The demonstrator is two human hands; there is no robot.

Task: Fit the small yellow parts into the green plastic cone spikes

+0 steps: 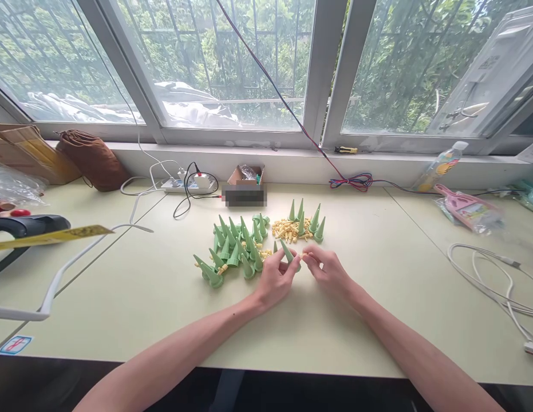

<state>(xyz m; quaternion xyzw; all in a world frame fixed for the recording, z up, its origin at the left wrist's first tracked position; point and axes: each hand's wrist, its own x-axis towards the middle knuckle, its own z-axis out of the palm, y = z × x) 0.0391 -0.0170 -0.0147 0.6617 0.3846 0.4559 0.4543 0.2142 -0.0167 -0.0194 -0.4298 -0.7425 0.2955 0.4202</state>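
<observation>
My left hand (275, 279) is closed round a green plastic cone (286, 250), whose tip points up and to the left. Beside it, my right hand (330, 270) is pinched on a small yellow plastic piece (302, 256) at the cone's side; whether the piece sits in the cone is too small to tell. Just beyond my hands is a heap of small yellow pieces (285, 230), with several green cones (319, 230) standing in and around it. To the left of my left hand, many more green cones (225, 250) stand or lean close together, some with yellow pieces at their bases.
Behind the cones stands a small cardboard box (249, 176), near a power strip (172, 185) with cables. A white tube frame (51, 292) juts in at left. To the right are a pink dustpan (461, 207), a bottle (440, 166) and a coiled white cable (502, 280).
</observation>
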